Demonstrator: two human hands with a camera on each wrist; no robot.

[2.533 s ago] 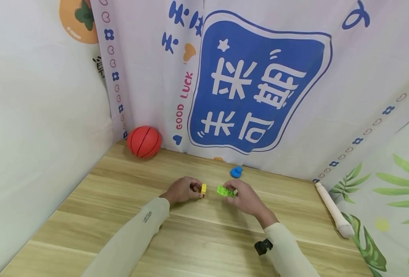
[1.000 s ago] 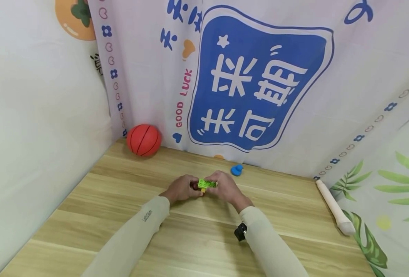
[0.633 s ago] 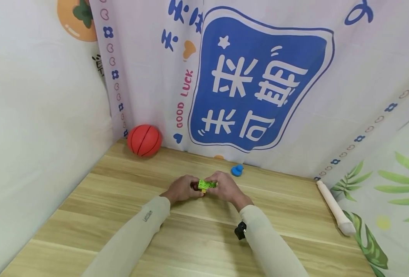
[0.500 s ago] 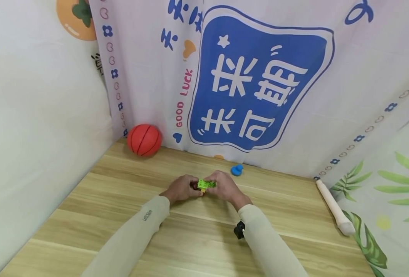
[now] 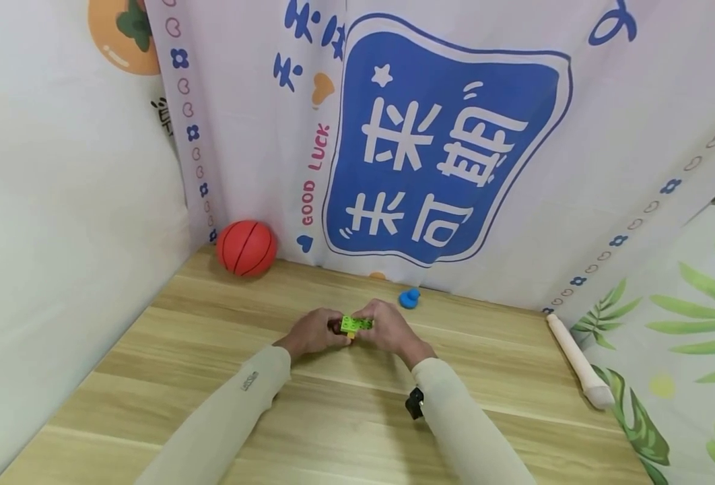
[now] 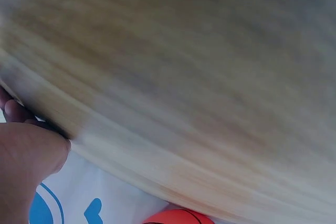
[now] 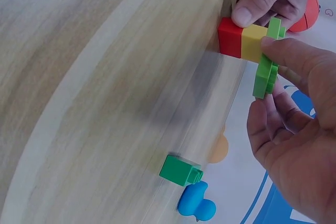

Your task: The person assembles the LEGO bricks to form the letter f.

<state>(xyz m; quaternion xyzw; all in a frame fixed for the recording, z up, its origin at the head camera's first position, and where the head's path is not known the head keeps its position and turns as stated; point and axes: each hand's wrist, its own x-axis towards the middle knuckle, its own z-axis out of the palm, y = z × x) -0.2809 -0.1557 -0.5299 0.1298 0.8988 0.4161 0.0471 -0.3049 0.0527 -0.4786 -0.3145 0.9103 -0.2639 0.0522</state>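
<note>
Near the back of the table my hands meet over a small stack of toy building bricks. In the right wrist view the stack runs from a red brick [image 7: 229, 38] through a yellow brick [image 7: 251, 43] to a long lime-green brick [image 7: 263, 76] set across the yellow one's end. My left hand [image 5: 315, 332] grips the red brick, its thumb on the side. My right hand [image 5: 388, 328] pinches the lime-green brick between thumb and fingers. Only part of the left hand [image 6: 31, 161] enters the left wrist view, and no brick is visible there.
A dark green brick [image 7: 180, 170] lies beside a blue toy duck [image 7: 196, 202]. In the head view, a red ball [image 5: 246, 248] sits in the back left corner and a pale stick-shaped object [image 5: 579, 362] along the right edge. A printed curtain [image 5: 260, 135] hangs behind the wooden table [image 5: 333, 431].
Since the earliest frame my right hand has moved left, bringing the lime-green brick onto the yellow one. In the last second both hands stay in place; the head view shifts slightly.
</note>
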